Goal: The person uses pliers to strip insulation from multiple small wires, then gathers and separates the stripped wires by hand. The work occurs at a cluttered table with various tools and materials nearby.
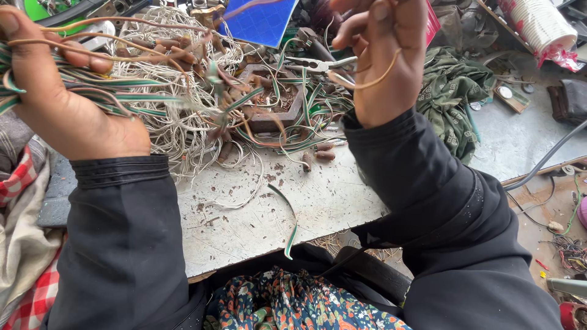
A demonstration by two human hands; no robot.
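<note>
Both sleeves rise — left hand fingers clenched around striped wires, right hand fingers pinching a tan wire.

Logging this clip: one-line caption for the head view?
Left hand grips a bundle of striped wires; right hand pinches one tan wire above a littered worktable.
</note>
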